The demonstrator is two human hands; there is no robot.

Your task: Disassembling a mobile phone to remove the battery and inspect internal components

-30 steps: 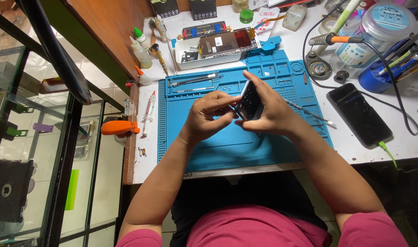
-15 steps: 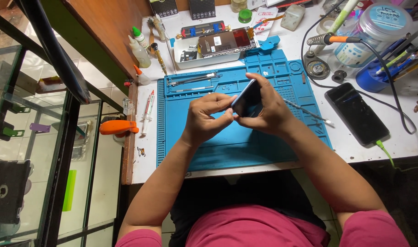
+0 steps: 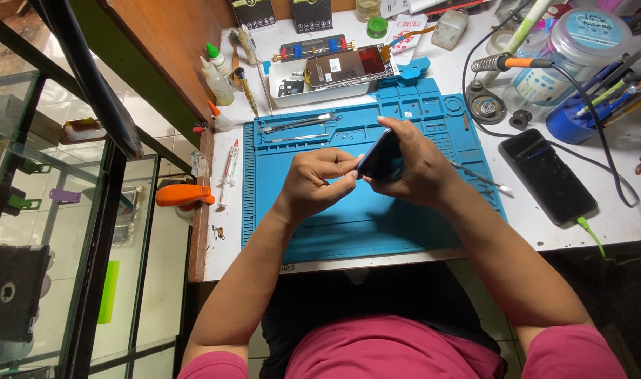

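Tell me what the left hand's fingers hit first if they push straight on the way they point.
The left hand points rightward; its fingertips are already at the edge of the dark phone held by the right hand, so likely the phone first.

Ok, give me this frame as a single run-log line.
right hand: holds dark phone tilted | left hand: fingers at phone's edge | under: blue mat | nearby: second phone on cable

Both hands meet at the centre, raised before the chest.

Left hand (image 3: 313,184) curls inward, its fingertips (image 3: 350,173) pinched toward the right. Right hand (image 3: 419,165) is clasped, fingers wrapped over, knuckles upward. Both forearms are bare and angle inward from the shoulders.
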